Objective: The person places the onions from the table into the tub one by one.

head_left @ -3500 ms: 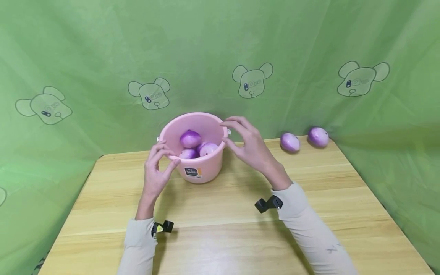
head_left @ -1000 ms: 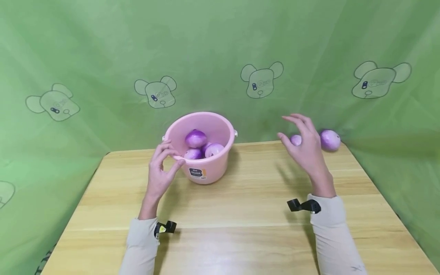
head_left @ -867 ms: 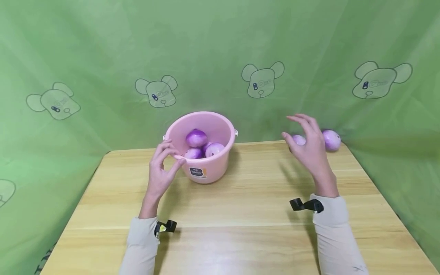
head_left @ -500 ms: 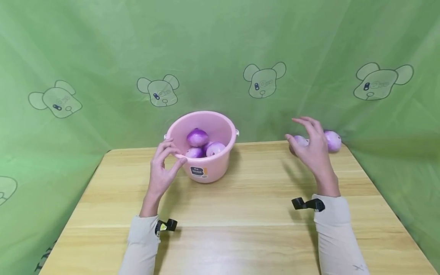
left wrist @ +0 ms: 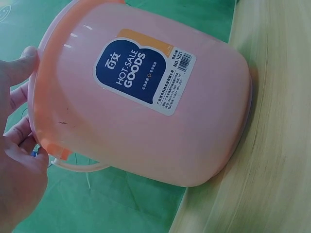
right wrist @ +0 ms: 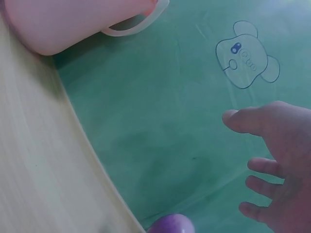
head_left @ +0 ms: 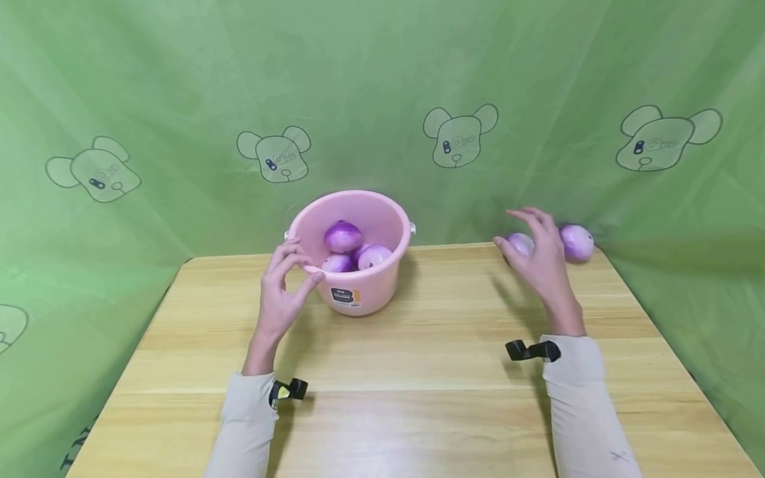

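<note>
A pink bucket (head_left: 364,292) stands at the back of the table with several purple-and-white onions (head_left: 343,237) inside. My left hand (head_left: 279,299) pinches its near left rim, thumb outside and fingers over the edge. In the left wrist view the fingertips (left wrist: 26,58) sit right at the rim, above a printed label (left wrist: 141,73). My right hand (head_left: 540,255) hovers at the back right with fingers spread and nothing between them. It partly covers one onion (head_left: 520,243); a second onion (head_left: 576,243) lies just right of it. In the right wrist view an onion (right wrist: 172,224) shows at the bottom edge, below the hand (right wrist: 286,170).
A green curtain (head_left: 358,79) printed with bear heads hangs right behind the wooden table (head_left: 382,411) and along both sides. The bucket's white handle (right wrist: 141,26) hangs down behind it. The two loose onions lie close to the table's back right corner.
My right hand has left the bucket's right rim and moved right to the loose onions, lowering slightly in the last half second. The left hand has stayed on the rim.
</note>
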A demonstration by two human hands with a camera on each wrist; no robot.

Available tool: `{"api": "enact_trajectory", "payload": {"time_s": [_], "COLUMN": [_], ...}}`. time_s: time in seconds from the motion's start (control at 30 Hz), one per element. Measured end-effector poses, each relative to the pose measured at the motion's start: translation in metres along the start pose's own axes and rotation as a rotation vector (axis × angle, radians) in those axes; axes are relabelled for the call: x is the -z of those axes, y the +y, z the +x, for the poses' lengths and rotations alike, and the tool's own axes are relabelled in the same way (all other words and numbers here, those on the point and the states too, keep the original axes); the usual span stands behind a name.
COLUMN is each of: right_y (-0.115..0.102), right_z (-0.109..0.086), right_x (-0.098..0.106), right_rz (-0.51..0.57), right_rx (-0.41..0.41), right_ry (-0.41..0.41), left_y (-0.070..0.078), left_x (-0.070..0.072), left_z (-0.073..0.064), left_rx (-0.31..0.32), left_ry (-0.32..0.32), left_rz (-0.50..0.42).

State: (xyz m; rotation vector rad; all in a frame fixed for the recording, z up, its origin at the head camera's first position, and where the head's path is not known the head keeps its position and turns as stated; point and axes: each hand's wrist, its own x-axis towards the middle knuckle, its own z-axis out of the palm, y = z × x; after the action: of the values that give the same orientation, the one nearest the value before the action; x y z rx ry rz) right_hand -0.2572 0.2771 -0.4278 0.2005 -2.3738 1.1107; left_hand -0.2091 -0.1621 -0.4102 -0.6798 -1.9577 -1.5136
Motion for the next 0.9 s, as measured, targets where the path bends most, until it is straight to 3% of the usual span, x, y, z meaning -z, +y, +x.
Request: {"api": "enact_trajectory", "payload": {"time_s": [0.43, 0.9], "right_y": [0.016, 0.038], "right_z": [-0.001, -0.004], "right_x": [-0.002, -0.01], "right_rz": [-0.013, -0.043], "right_rx": [-0.107, -0.144], "right_ry": [-0.039, -0.104], "left_y": [0.001, 0.001], "left_x": [0.0, 0.0], "left_z": [0.0, 0.0], "left_rx": [0.009, 0.02], "left_ry": [0.003, 0.002], "left_rz": [0.002, 0.0]}}
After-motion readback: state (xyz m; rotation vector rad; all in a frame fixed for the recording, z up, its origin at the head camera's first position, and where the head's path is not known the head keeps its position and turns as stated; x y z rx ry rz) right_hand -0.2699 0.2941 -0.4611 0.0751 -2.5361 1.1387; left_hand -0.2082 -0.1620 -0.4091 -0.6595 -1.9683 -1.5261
